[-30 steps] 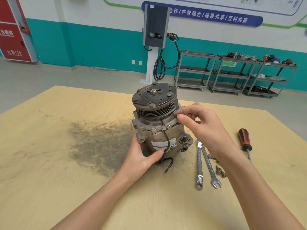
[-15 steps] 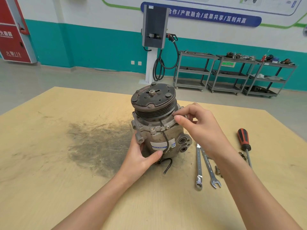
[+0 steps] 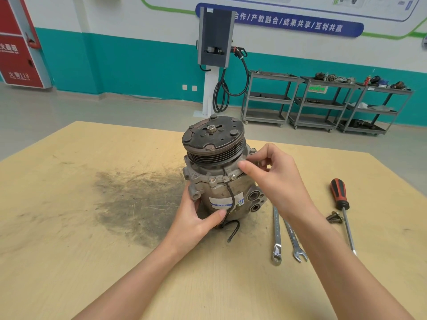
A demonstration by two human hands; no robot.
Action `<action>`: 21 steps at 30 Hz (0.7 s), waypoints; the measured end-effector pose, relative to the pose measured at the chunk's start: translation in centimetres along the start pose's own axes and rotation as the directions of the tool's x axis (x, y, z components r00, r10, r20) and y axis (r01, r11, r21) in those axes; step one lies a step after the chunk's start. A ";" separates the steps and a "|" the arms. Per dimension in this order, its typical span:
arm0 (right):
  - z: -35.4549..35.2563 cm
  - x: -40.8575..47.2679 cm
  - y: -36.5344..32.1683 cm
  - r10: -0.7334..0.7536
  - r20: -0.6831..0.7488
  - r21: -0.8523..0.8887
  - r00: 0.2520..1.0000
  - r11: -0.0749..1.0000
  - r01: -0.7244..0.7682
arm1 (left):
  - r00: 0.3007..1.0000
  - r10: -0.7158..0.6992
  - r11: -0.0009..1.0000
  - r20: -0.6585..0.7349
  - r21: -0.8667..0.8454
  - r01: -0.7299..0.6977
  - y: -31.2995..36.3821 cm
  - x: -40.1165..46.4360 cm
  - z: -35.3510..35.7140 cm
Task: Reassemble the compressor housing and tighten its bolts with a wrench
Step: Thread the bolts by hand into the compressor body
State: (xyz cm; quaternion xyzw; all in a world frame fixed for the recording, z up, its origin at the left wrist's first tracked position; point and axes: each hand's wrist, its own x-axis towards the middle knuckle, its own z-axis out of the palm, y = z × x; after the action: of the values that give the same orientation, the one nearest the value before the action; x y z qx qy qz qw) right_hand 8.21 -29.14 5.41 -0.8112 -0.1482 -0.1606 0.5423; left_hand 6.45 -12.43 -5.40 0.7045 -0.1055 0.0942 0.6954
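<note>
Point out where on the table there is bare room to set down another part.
Free: the wide stretch left of the compressor, past the dark smudge, and the near edge between the forearms. Crowded: right of the compressor, where two wrenches, loose bolts and the screwdriver lie beside the right hand.

It was an automotive training workshop. A wall-mounted grey vehicle charging unit (image 3: 215, 38) with a looped black cable (image 3: 223, 93) stood against a white-and-teal wall, under a blue banner with white Chinese lettering (image 3: 279, 20). Grey metal wheeled shelf carts (image 3: 323, 102) held loose engine parts. A red fire-equipment cabinet (image 3: 17, 47) stood at the left. On the scuffed, grease-stained plywood worktable (image 3: 115, 227) lay two steel combination wrenches (image 3: 286, 236) and a red-and-black-handled screwdriver (image 3: 340, 204).
</note>
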 end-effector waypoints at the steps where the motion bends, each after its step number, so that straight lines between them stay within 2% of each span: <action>1: 0.0 0.0 0.0 0.000 -0.008 -0.005 1.000 1.000 0.000 | 1.000 0.001 1.000 0.001 -0.001 -0.001 0.0 0.0 0.0; 7: -1.3 0.2 -0.1 -0.030 0.121 -0.022 0.992 0.999 0.033 | 1.000 0.001 1.000 -0.001 -0.008 -0.001 -0.1 0.0 0.0; 14: 0.2 0.0 0.0 -0.011 -0.013 -0.001 1.000 1.000 0.011 | 1.000 0.002 1.000 -0.008 -0.006 -0.002 -0.1 0.1 0.1; 19: -1.2 0.3 -0.2 -0.013 0.113 0.010 0.993 1.000 0.012 | 1.000 0.003 1.000 -0.004 0.000 -0.003 -0.1 0.1 0.0; 21: -1.2 0.3 -0.1 -0.016 0.118 0.033 0.993 0.999 0.012 | 1.000 0.005 1.000 -0.005 0.000 -0.005 -0.1 0.1 0.0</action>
State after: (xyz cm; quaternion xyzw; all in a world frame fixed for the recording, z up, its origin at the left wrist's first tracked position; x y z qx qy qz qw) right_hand 8.33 -30.19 6.10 -0.8095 -0.1883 -0.1134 0.5445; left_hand 6.59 -12.46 -5.46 0.7039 -0.1055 0.0978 0.6956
